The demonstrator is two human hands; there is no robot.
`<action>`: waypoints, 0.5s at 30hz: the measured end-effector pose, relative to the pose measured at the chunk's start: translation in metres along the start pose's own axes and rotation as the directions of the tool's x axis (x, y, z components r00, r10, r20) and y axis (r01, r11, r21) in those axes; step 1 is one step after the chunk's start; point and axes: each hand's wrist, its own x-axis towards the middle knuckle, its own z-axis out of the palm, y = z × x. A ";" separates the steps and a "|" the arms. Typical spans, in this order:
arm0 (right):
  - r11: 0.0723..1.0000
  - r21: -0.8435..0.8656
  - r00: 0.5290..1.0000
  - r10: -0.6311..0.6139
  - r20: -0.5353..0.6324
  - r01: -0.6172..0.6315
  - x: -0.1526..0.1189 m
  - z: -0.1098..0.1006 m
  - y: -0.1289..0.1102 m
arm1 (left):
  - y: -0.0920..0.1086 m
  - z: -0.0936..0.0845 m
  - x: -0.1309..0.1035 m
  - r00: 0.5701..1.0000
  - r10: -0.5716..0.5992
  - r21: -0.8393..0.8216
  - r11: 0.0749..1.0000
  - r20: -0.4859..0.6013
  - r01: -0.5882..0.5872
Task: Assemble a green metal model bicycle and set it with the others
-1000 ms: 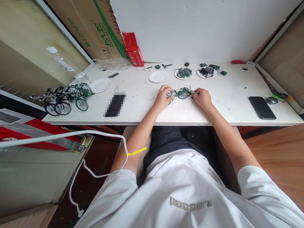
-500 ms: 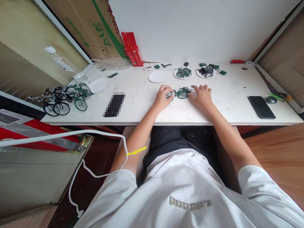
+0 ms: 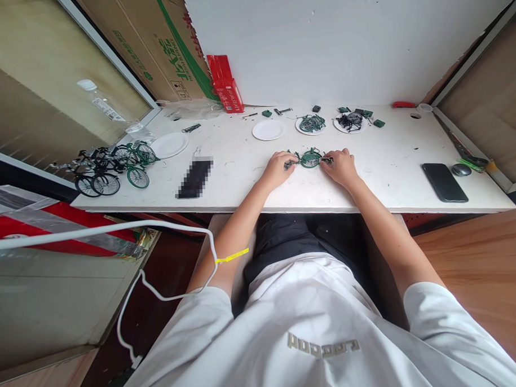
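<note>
Green model bicycle parts (image 3: 311, 158), with a spoked wheel among them, lie on the white table between my hands. My left hand (image 3: 278, 169) is closed at their left end, its fingers around a small dark and silvery bicycle part (image 3: 289, 163). On the other side, my right hand (image 3: 343, 165) pinches another small dark part (image 3: 327, 161) between thumb and fingers. Whether these small pieces are joined to the green ones I cannot tell. Behind them stand a plate of green bicycle parts (image 3: 312, 123) and a plate of black bicycle parts (image 3: 350, 121).
A bare white plate (image 3: 269, 130) is behind my left hand. Several assembled model bicycles (image 3: 113, 167) stand at the left, by another plate (image 3: 170, 145). A pixelated dark rectangle (image 3: 195, 177) lies left of centre, a phone (image 3: 445, 182) at the right. A white cable (image 3: 157, 223) crosses the lower left.
My fingers have drawn in and closed more on the small parts at both ends. The right fingers were spread more and are now bent. The green parts stay nearly in place.
</note>
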 end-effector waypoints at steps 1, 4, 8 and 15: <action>1.000 -0.002 1.000 0.007 -0.008 -0.007 0.000 0.001 0.000 | 0.000 0.000 0.000 1.000 0.002 0.000 1.000 -0.002 -0.002; 0.999 0.003 0.998 0.043 -0.035 -0.043 0.002 0.002 0.001 | 0.000 0.000 0.000 1.000 0.006 -0.002 1.000 -0.006 -0.006; 0.990 0.067 0.990 0.129 -0.060 -0.125 0.006 0.002 0.006 | 0.000 0.000 0.000 1.000 0.010 -0.005 1.000 -0.007 -0.010; 0.972 0.126 0.975 0.208 -0.081 -0.197 0.010 0.001 0.013 | 0.001 0.000 0.000 1.000 -0.004 -0.006 1.000 0.000 0.004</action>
